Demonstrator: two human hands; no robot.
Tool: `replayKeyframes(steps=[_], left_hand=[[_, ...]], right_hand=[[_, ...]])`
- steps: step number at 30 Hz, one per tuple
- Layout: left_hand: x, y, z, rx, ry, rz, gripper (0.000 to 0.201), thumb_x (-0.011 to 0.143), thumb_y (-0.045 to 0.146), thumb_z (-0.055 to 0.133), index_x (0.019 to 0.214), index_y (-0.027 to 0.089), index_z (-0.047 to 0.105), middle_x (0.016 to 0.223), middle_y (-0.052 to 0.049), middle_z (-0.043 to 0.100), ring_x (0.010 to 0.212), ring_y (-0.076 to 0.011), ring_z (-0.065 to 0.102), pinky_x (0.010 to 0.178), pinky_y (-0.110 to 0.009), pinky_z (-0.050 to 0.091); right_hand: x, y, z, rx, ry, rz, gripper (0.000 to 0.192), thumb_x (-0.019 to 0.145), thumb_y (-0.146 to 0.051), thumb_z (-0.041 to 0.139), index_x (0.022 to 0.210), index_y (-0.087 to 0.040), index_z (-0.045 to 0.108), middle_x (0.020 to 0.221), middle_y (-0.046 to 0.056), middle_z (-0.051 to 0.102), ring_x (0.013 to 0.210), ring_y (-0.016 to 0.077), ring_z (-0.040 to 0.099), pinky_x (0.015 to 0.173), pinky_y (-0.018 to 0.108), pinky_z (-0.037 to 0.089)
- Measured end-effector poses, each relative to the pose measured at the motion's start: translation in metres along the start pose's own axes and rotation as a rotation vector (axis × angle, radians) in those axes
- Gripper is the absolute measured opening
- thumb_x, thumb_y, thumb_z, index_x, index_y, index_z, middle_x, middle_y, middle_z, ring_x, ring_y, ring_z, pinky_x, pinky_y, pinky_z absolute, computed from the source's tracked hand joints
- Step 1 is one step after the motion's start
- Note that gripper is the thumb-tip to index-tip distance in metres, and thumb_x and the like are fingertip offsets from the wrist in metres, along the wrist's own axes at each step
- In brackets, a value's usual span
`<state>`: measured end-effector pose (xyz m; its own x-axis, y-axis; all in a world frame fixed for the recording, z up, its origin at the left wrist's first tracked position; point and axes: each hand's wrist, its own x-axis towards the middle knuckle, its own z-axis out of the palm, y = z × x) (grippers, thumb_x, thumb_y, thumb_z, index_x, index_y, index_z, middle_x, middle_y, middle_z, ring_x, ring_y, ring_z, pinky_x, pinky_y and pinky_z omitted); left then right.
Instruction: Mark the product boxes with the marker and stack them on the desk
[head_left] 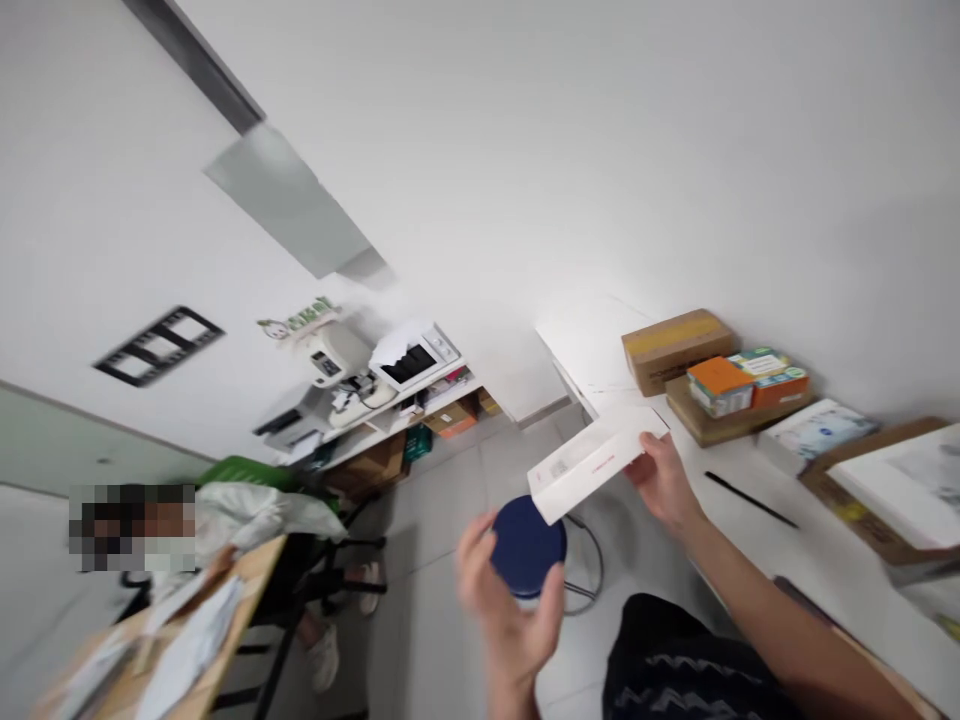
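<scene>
A long white cardboard box [600,458] with small red print on its side is gripped at its right end by my right hand [664,480], thumb on top. The box is tilted, its far end lower and to the left. Below and left of that end, my left hand [510,600] is raised with thumb and fingers spread, touching nothing. Behind my left hand stands a round blue stool [529,545]. The white table [697,490] lies to the right, under my right forearm, with a black stick-like item [751,500] on it.
Brown cardboard boxes [675,345], an orange box [720,385] and a white box [821,430] sit along the wall on the table. Further off, a microwave [416,360] stands on a shelf. At left, a person [240,515] sits by a wooden desk [225,620].
</scene>
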<state>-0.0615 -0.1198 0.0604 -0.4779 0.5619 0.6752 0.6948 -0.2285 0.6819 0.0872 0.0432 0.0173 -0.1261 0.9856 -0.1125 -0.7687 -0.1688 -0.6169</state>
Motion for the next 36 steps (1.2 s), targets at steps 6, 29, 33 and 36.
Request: replayKeyframes(steps=[6,29,33,36], left_hand=[[0.008,-0.037,0.025,0.010,-0.160,-0.148,0.061,0.080,0.045,0.074,0.132,0.019,0.055,0.132,-0.018,0.062,0.124,-0.0319,0.061,0.106,-0.047,0.048],[0.024,0.021,0.023,-0.152,-0.016,-0.511,0.103,0.077,0.057,0.076,0.155,0.016,0.023,0.143,-0.023,0.054,0.126,-0.0309,0.061,0.096,-0.034,0.055],[0.021,0.019,0.025,-0.191,-0.009,-0.528,0.100,0.080,0.057,0.074,0.156,0.016,0.022,0.141,-0.023,0.056,0.122,-0.0305,0.064,0.095,-0.035,0.056],[0.019,0.015,0.025,-0.214,-0.007,-0.545,0.102,0.081,0.057,0.073,0.157,0.017,0.020,0.143,-0.023,0.055,0.121,-0.0305,0.064,0.094,-0.036,0.057]], right_hand=[[-0.017,0.009,0.000,-0.071,-0.060,0.182,0.042,0.073,-0.059,0.079,0.096,-0.029,0.061,0.095,0.001,0.072,0.085,0.0245,0.072,0.068,0.038,0.063],[-0.051,-0.046,0.022,-0.632,-0.248,-0.215,0.058,0.086,-0.048,0.069,0.141,-0.034,0.057,0.139,0.002,0.065,0.129,0.0310,0.060,0.105,0.046,0.054],[-0.050,-0.043,0.020,-0.645,-0.257,-0.246,0.054,0.089,-0.048,0.065,0.141,-0.035,0.058,0.142,0.001,0.063,0.130,0.0298,0.059,0.101,0.042,0.057],[-0.050,-0.039,0.019,-0.676,-0.274,-0.313,0.052,0.092,-0.045,0.063,0.142,-0.036,0.056,0.145,0.001,0.060,0.132,0.0282,0.057,0.102,0.040,0.056]])
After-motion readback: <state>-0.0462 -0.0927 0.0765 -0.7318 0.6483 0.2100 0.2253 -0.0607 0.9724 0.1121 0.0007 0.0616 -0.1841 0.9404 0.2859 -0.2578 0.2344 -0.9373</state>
